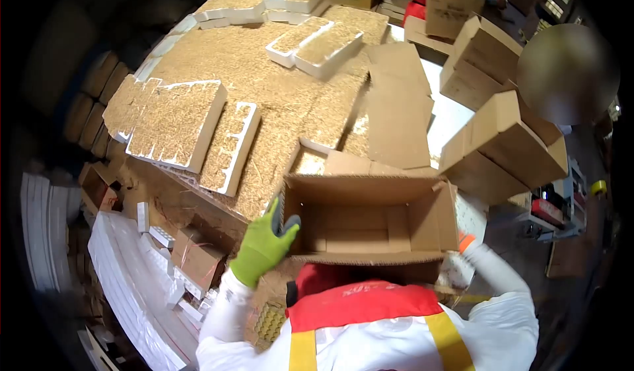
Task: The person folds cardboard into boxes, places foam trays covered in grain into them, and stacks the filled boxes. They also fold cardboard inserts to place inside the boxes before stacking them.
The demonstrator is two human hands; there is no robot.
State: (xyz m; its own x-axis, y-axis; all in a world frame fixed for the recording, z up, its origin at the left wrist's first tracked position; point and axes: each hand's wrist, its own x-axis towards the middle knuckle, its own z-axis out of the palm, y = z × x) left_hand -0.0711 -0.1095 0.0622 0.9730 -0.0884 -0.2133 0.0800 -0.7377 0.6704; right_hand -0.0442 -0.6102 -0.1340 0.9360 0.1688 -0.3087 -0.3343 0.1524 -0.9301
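- In the head view, an open cardboard box (370,189) is held in front of the red cloth (370,305) on the wearer's front, its mouth turned up towards the camera; no contents can be seen inside.
- The box's left end is grasped by the left hand (261,249), gloved in green with grey fingertips: the thumb is bent at the near left corner, and the fingers are laid along the outside of the end wall.
- The right hand (466,241) is placed at the opposite end, where only a patch of orange is shown; its fingers are mostly hidden by the box wall, so whether they are clenched or released cannot be told.
- Beyond the box, a broad surface (284,80) is covered with straw-coloured loose material, and white-edged blocks (178,123) are set on it. A flat cardboard sheet (399,100) is laid beside it, and more open cartons (502,146) are seen to the right.
- The step in hand is judged to be the handling of the box by its two ends. For any shift of it, even support at both ends would be called for, with the rim kept level.
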